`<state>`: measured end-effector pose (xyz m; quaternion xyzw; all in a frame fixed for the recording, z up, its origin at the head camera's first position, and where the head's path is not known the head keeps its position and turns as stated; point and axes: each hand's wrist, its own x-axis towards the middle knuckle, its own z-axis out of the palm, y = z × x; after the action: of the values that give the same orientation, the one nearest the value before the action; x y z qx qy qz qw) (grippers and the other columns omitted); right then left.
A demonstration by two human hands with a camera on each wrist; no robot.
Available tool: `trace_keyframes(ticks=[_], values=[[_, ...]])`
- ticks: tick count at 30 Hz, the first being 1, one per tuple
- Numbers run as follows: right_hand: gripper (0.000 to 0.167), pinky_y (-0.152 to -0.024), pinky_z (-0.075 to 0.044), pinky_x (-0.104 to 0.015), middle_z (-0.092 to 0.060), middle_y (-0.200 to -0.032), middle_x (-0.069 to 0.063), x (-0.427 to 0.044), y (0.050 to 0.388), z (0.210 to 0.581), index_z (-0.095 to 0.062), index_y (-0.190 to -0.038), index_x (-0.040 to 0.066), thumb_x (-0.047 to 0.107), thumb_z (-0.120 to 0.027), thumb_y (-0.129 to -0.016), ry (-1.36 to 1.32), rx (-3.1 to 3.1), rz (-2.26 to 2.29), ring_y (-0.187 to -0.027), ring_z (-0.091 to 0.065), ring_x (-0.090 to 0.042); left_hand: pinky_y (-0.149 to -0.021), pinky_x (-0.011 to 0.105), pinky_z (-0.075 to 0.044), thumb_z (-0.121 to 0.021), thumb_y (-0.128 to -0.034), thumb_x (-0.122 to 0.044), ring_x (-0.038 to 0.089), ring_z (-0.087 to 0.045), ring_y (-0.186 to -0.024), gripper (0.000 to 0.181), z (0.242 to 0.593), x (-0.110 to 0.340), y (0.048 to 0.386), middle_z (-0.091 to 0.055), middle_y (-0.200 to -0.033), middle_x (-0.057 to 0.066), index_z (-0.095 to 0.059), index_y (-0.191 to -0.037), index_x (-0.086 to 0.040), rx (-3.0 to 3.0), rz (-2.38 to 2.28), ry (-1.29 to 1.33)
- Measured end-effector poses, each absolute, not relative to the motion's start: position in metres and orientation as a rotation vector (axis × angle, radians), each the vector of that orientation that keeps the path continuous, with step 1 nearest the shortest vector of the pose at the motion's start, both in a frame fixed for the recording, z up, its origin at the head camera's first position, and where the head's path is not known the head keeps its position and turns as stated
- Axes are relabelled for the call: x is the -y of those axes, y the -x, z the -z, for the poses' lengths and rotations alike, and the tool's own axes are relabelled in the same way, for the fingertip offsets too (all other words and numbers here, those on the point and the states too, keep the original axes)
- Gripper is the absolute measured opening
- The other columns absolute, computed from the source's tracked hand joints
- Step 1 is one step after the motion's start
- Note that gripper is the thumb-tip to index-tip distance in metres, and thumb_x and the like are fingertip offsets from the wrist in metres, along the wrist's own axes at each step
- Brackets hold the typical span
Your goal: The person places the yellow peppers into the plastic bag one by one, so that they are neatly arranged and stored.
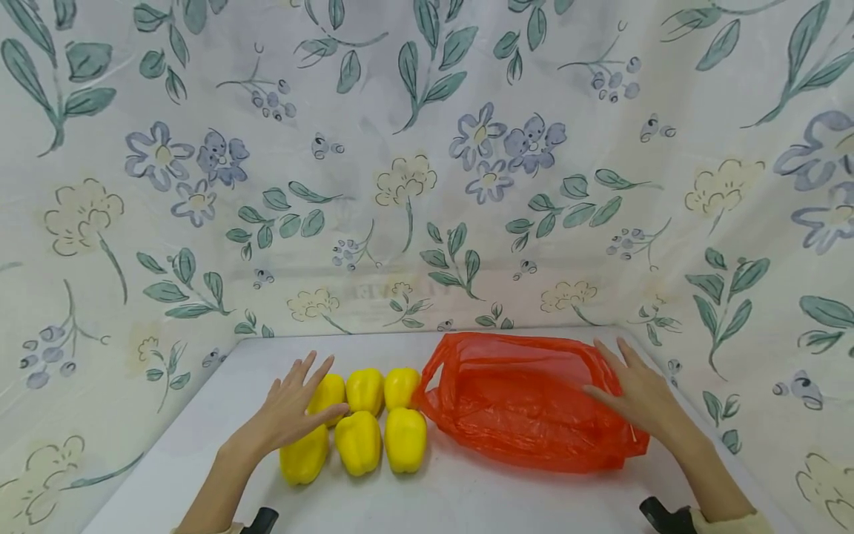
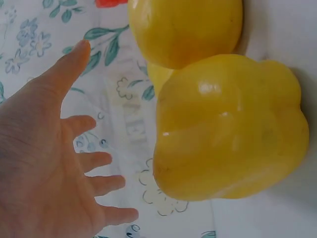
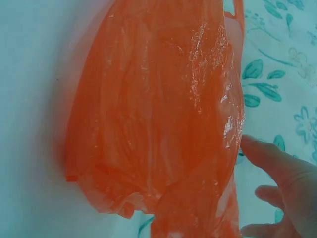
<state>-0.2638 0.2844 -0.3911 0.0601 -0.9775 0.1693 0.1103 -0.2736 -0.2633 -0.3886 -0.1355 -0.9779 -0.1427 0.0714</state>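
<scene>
Yellow bell peppers (image 1: 357, 443) stand in two rows left of a red plastic bag (image 1: 527, 400). My left hand (image 1: 287, 415) is held over the left end of the rows, fingers spread and holding nothing. In the left wrist view a large yellow pepper (image 2: 228, 129) fills the right half, beside the spread left hand (image 2: 54, 163). My right hand (image 1: 637, 389) is at the bag's right end, fingers extended. The right wrist view has the bag (image 3: 158, 109) with the right thumb tip at its edge; whether the right hand (image 3: 287, 188) touches it, I cannot tell.
The white table (image 1: 467, 504) reaches back to a floral-patterned cloth (image 1: 400, 222) hanging behind and at both sides. Black straps or mounts show near both wrists at the bottom of the head view.
</scene>
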Motion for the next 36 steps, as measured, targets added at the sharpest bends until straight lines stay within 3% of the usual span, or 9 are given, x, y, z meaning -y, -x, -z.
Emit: trace_keyframes(ticks=[3, 5, 9, 20, 36], values=[[0.094, -0.082, -0.043, -0.075, -0.017, -0.154, -0.038, -0.288, 0.264, 0.393, -0.027, -0.154, 0.012, 0.059, -0.066, -0.084, -0.167, 2.884, -0.553, -0.128, -0.032, -0.066, -0.103, 0.077, -0.027, -0.056, -0.0861, -0.068, 0.053, -0.033, -0.137, 0.090, 0.388, 0.268, 0.270, -0.027, -0.157, 0.026, -0.026, -0.156, -0.021, 2.957, 0.456, 0.421], [0.092, -0.082, -0.044, -0.074, -0.018, -0.153, -0.039, -0.290, 0.265, 0.395, -0.030, -0.153, 0.010, 0.059, -0.066, -0.084, -0.172, 2.876, -0.600, -0.128, -0.032, -0.065, -0.099, 0.075, -0.036, -0.057, -0.0853, -0.069, 0.052, -0.041, -0.131, 0.090, 0.389, 0.271, 0.269, -0.034, -0.152, 0.027, -0.026, -0.156, -0.022, 2.972, 0.481, 0.437], [0.086, -0.083, -0.045, -0.074, -0.023, -0.151, -0.040, -0.293, 0.265, 0.397, -0.038, -0.148, 0.006, 0.055, -0.068, -0.084, -0.182, 2.844, -0.675, -0.127, -0.035, -0.063, -0.094, 0.069, -0.045, -0.061, -0.0841, -0.066, 0.045, -0.049, -0.125, 0.089, 0.390, 0.278, 0.266, -0.042, -0.145, 0.025, -0.031, -0.154, -0.020, 2.988, 0.534, 0.467], [0.069, -0.086, -0.050, -0.068, -0.038, -0.142, -0.039, -0.298, 0.266, 0.404, -0.047, -0.141, 0.003, 0.038, -0.072, -0.087, -0.162, 2.780, -0.763, -0.124, -0.040, -0.058, -0.092, 0.067, -0.047, -0.071, -0.0780, -0.063, 0.041, -0.052, -0.121, 0.087, 0.392, 0.292, 0.257, -0.048, -0.141, 0.021, -0.042, -0.148, -0.019, 3.039, 0.553, 0.455], [0.069, -0.088, -0.050, -0.067, -0.046, -0.138, -0.034, -0.301, 0.265, 0.412, -0.046, -0.142, 0.000, 0.038, -0.069, -0.089, -0.174, 2.806, -0.854, -0.123, -0.043, -0.054, -0.093, 0.068, -0.046, -0.084, -0.0652, -0.056, 0.040, -0.051, -0.121, 0.089, 0.398, 0.305, 0.249, -0.048, -0.138, 0.018, -0.050, -0.140, -0.021, 3.058, 0.626, 0.518]])
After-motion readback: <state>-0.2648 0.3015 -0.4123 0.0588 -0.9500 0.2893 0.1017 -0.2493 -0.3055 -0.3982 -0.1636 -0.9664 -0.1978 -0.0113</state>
